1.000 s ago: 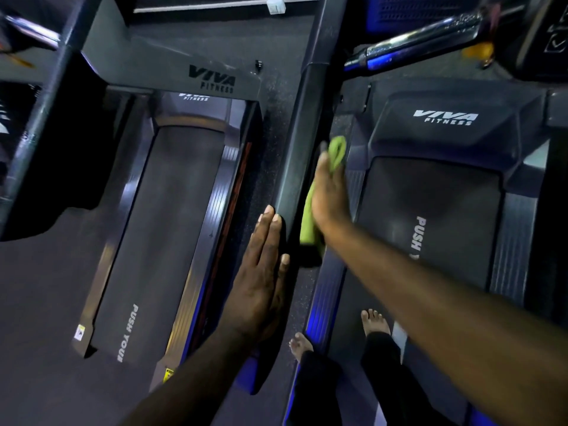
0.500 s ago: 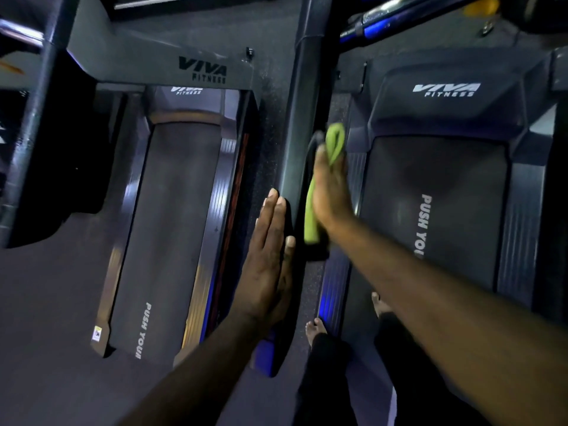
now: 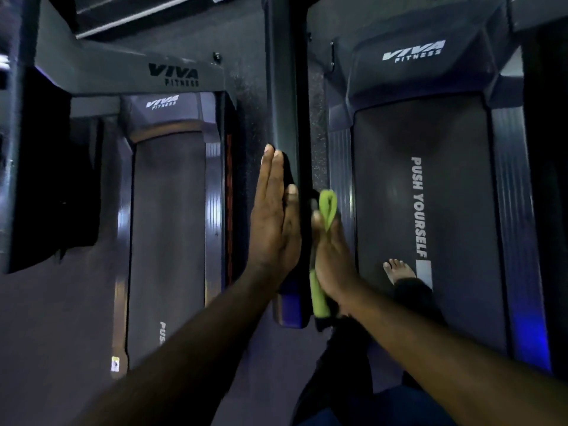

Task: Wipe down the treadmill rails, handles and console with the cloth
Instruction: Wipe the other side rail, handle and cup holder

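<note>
The step in hand looks like wiping the handrail [image 3: 281,87], the dark bar that runs up the middle of the view. The green cloth [image 3: 327,207] lies against the handrail's right face, sandwiched under the right hand [image 3: 333,256], whose fingers seem stretched out and pressing rather than clenched; whether the thumb hooks round the cloth is hidden. The left hand [image 3: 273,229] lies flat on the handrail's opposite face, fingers straight and released, grasping nothing. To do this well, press evenly from both sides so the bar is braced, and draw the cloth in long overlapping strokes along the handrail. Spread it flatter, since a loop pokes up loose, and cover the handrail's top edge and its end cap nearest the body.
</note>
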Tool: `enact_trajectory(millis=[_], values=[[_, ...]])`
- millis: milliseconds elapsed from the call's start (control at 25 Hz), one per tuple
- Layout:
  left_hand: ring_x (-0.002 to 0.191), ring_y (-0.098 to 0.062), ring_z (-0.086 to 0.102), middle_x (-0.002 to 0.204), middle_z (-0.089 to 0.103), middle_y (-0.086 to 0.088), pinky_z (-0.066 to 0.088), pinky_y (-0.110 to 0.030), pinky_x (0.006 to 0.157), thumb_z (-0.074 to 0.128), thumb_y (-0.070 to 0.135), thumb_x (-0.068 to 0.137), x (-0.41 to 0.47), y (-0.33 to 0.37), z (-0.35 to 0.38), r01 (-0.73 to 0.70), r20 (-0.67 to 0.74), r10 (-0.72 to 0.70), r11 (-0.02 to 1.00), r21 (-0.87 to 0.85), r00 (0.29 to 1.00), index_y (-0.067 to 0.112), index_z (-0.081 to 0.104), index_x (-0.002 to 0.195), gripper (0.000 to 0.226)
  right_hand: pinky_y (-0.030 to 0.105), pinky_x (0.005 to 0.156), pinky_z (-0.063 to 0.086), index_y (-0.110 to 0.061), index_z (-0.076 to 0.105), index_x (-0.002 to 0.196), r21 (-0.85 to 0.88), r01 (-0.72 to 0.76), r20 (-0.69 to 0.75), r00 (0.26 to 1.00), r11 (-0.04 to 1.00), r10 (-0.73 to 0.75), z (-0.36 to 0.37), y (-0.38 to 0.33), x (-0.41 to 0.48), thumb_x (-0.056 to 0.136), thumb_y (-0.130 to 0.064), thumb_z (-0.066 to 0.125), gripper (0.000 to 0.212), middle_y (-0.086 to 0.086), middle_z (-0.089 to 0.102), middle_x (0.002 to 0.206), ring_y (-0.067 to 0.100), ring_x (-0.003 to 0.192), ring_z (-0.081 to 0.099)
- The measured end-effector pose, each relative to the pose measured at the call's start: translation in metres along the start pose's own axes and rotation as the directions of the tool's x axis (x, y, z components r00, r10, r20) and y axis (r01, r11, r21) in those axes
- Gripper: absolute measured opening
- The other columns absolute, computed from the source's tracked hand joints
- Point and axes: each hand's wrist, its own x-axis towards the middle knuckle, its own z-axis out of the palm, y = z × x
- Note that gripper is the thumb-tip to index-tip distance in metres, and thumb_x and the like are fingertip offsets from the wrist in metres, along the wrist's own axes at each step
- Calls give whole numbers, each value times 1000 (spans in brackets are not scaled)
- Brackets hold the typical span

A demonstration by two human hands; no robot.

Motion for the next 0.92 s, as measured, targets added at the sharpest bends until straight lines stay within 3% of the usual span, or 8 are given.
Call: enact_trajectory(millis=[160, 320, 400, 560, 720, 800, 880, 920], values=[[161, -14, 14, 174, 17, -8, 17, -26, 130, 41, 18, 114, 0, -3, -1, -9, 4, 9, 999, -44, 1000, 5, 25, 164, 54, 24, 118, 29, -28, 20, 168, -6, -184, -76, 980, 983, 183, -1, -38, 50, 113, -52, 31, 61, 1, 37, 168, 19, 154, 36], [161, -13, 10, 176, 12, -4, 15, -36, 131, 41, 31, 113, -2, 0, -4, 4, 32, -3, 999, -33, 999, 10, 20, 166, 61, 10, 113, 22, -38, 18, 167, 7, -123, -114, 986, 992, 122, 20, -20, -70, 111, -54, 32, 60, -18, 31, 163, 0, 150, 27], [162, -13, 9, 176, 11, -4, 15, -39, 131, 43, 34, 113, -1, -1, -5, 9, 36, -8, 1000, -29, 999, 10, 19, 166, 64, 21, 117, 26, -38, 20, 167, 40, -125, -151, 980, 991, 130, 23, 0, -86, 110, -56, 34, 62, -13, 35, 161, 4, 149, 32], [161, -15, 10, 176, 12, -6, 15, -39, 131, 44, 35, 112, -3, -1, -3, -11, 27, 11, 1000, -18, 1000, 8, 19, 166, 65, 37, 115, 42, -19, 41, 160, -41, -313, -138, 942, 949, 305, -5, 5, -1, 109, -59, 39, 65, 14, 55, 154, 30, 137, 55], [162, -14, 8, 176, 10, -6, 14, -38, 131, 48, 34, 111, -3, 2, -4, 7, 31, -7, 1000, -24, 1000, 9, 18, 166, 68, 49, 117, 46, -35, 41, 159, 80, -354, -127, 924, 932, 361, 18, 17, -79, 84, -87, 46, 92, 0, 59, 150, 23, 135, 60], [161, -13, 8, 176, 9, -4, 14, -32, 131, 55, 33, 107, -3, 1, -4, 15, 44, -13, 999, -36, 999, 10, 18, 166, 74, 37, 113, 49, -33, 43, 158, 153, -299, -197, 925, 942, 326, 18, 20, -95, 83, -84, 52, 91, -2, 59, 150, 19, 132, 60], [161, -11, 9, 176, 8, -1, 12, -24, 129, 61, 31, 104, -3, 1, -2, 21, 50, -19, 999, -47, 999, 11, 18, 167, 79, 18, 90, 45, -17, 51, 153, 135, -305, -49, 948, 943, 314, -10, 27, -67, 102, -64, 53, 69, 5, 61, 140, 20, 120, 60], [161, -10, 9, 176, 7, 0, 11, -21, 127, 63, 30, 103, -4, 0, -3, 23, 44, -21, 999, -43, 999, 12, 17, 167, 80, 18, 84, 41, -12, 51, 152, 160, -341, -47, 935, 926, 352, -14, 21, -50, 107, -55, 51, 62, 11, 60, 142, 22, 117, 59]])
